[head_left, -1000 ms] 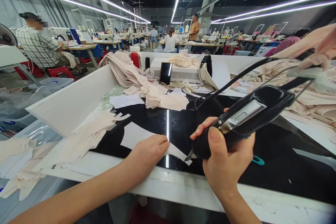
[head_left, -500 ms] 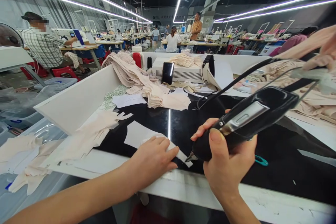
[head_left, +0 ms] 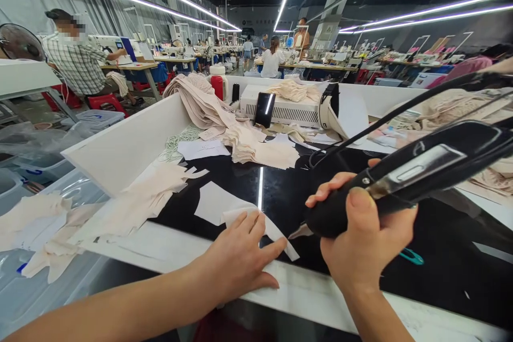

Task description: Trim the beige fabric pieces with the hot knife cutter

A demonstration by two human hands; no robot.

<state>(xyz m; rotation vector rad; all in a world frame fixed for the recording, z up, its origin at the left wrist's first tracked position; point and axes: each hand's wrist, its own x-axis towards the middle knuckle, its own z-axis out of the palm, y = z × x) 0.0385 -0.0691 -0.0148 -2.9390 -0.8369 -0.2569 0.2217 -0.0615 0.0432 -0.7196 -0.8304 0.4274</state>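
My right hand [head_left: 366, 240] wraps round a black corded hand tool [head_left: 385, 187] with a silver lever on its side. The tool's flat, pointed metal tip [head_left: 299, 232] sits just right of a white cut piece [head_left: 214, 203] on the black work surface [head_left: 240, 176]. Across that piece rests my left hand [head_left: 244, 256], its fingers spread and pressing down. A narrow end of the piece sticks out past the left fingertips. Part of the piece is folded over and hidden beneath the hand.
Stacked beige fabric pieces [head_left: 260, 147] lie beyond the hands, with more at the left [head_left: 148, 197]. A phone [head_left: 264, 109] leans on a white vented box [head_left: 288, 107]. A teal snipper-like item [head_left: 412, 256] lies right. The tool's black cord [head_left: 385, 117] arches overhead. Co-workers sit farther off.
The tool in my right hand has moved right and slightly up, away from the piece. My left hand has shifted a little. The view has turned slightly left. The hand at the far right has mostly gone.
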